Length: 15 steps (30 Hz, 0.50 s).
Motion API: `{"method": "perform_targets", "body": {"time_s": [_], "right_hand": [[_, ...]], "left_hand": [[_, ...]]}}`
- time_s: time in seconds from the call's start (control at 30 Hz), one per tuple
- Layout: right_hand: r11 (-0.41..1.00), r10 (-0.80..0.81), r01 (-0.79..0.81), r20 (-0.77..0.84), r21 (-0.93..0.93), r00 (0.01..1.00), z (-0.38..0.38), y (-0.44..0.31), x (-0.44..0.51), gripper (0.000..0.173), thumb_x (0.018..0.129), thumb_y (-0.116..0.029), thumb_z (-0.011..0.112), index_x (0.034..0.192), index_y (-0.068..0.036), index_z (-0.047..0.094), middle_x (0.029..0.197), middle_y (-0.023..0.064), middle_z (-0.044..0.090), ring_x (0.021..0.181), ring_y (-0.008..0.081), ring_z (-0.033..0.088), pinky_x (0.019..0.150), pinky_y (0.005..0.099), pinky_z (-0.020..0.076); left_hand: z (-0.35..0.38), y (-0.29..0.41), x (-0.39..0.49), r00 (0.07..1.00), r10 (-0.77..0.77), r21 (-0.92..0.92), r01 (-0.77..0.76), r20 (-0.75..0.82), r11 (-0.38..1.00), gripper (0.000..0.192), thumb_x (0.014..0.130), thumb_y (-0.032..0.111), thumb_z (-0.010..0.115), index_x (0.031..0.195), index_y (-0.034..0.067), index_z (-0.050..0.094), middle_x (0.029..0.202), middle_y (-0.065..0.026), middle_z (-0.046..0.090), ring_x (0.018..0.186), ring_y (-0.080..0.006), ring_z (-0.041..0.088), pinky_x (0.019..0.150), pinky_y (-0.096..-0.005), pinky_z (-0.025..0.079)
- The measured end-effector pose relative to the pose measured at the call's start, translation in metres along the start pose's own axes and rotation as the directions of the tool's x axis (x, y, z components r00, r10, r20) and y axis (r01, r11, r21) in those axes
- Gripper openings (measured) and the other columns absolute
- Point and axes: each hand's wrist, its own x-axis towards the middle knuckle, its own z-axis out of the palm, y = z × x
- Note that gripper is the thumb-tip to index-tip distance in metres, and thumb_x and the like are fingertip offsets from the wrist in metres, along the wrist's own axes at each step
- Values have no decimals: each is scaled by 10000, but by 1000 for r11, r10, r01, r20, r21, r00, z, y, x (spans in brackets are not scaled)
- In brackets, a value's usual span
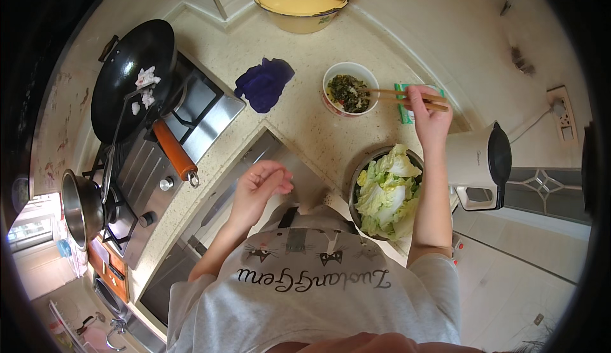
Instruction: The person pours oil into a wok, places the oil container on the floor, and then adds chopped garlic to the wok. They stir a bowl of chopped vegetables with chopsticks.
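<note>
My right hand holds a pair of wooden chopsticks, their tips at the dark green chopped food in a white bowl. A green packet lies beneath the chopsticks and partly behind that hand. Over the counter's near edge, my left hand is empty, its fingers loosely curled and some apart. Chinese cabbage leaves fill a metal basin near my right forearm. A dark blue cloth lies left of the bowl.
At the left, a black wok with white lumps and a metal spatula sits on the gas stove; its orange handle points towards me. A metal bowl is farther left. A kettle stands right, a lidded enamel pot behind.
</note>
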Motion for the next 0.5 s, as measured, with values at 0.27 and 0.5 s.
{"method": "perform_targets", "body": {"time_s": [0.27,0.5], "right_hand": [[952,-10,-9,60,305,998,33,17,-5,156,856,-136,657,876,18,674,757,63,659,663,97,606,605,212,472],[985,89,-97,61,143,994,13,9,4,163,865,-146,650,885,13,675,746,54,658,649,90,598,599,218,484]], "left_hand": [[9,-7,2,1000,5,-19,-5,-12,1000,147,937,50,495,1066,-4,539,978,-111,630,810,-154,623,745,-270,513],[6,-7,3,1000,10,-30,-10,2,1000,151,938,58,496,1067,-8,540,985,-113,628,814,-153,621,748,-270,510]]}}
